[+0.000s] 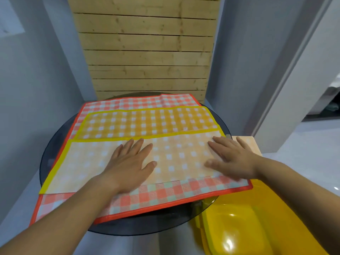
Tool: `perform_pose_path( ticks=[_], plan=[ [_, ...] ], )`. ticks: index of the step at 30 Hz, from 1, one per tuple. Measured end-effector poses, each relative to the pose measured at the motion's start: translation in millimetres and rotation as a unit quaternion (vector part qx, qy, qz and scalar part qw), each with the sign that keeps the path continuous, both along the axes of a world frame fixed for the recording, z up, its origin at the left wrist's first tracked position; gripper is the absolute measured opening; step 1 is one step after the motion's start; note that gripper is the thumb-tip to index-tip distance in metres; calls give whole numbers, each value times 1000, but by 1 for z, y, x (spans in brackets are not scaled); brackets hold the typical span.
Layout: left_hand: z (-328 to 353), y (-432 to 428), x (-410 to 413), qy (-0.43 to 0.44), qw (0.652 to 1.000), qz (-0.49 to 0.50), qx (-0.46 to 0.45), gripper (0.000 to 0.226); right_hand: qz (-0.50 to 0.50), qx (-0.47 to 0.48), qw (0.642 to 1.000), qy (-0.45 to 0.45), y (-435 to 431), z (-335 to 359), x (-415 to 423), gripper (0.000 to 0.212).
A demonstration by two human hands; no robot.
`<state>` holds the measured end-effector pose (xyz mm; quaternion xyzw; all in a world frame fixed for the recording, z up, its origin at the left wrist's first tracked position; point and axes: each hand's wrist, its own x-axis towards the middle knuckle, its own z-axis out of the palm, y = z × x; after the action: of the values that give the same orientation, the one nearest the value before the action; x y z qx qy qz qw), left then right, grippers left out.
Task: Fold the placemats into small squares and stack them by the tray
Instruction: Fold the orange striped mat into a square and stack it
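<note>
Both hands lie flat with fingers straight, grasping nothing: the left hand (128,162) and right hand (231,159) press on the pale folded-over near half of the yellow placemat (150,122). Under that placemat an orange placemat (165,196) spreads wider on every side, and both rest on a round dark glass table (139,226). Just right of the yellow placemat, beyond the right hand, a pale wooden board (250,144) pokes out. A yellow chair (248,218) sits nearer right, and a slatted wooden panel (147,52) stands behind.

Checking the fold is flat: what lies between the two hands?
Head view: only the pale folded-over flap of the yellow placemat lies between the left hand and the right hand; nothing else rests there.
</note>
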<state>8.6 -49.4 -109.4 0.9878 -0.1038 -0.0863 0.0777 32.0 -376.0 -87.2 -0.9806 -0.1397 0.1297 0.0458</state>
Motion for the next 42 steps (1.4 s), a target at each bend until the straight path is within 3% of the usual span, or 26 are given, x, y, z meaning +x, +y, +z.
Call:
perform_pose_path(
  ticks=[4,7,11,16,20,24,31,35,42],
  plan=[
    [1,0,10,-101,994,10,-34,44,-18,108,983,-144,40,23,37,60],
    [-10,1,11,-131,989,22,-69,41,-21,226,967,-115,82,24,85,40],
    [-16,4,11,-136,988,31,-70,57,-65,240,964,-92,116,13,155,43],
    [-17,3,10,-146,986,37,-78,48,-84,204,970,-104,126,-3,210,47],
    [-14,3,10,-152,984,37,-84,51,-93,269,952,-116,125,-2,223,36],
    [-13,3,9,-153,985,31,-77,48,-103,329,932,-111,123,13,219,16],
    [-12,1,8,-166,984,18,-62,55,-31,280,941,-189,118,62,159,13],
    [-8,-3,3,-261,964,-14,-43,34,1,235,948,-214,111,83,108,13],
    [21,-6,-22,-414,905,-90,-45,26,19,249,955,-161,94,84,26,10]
  ],
)
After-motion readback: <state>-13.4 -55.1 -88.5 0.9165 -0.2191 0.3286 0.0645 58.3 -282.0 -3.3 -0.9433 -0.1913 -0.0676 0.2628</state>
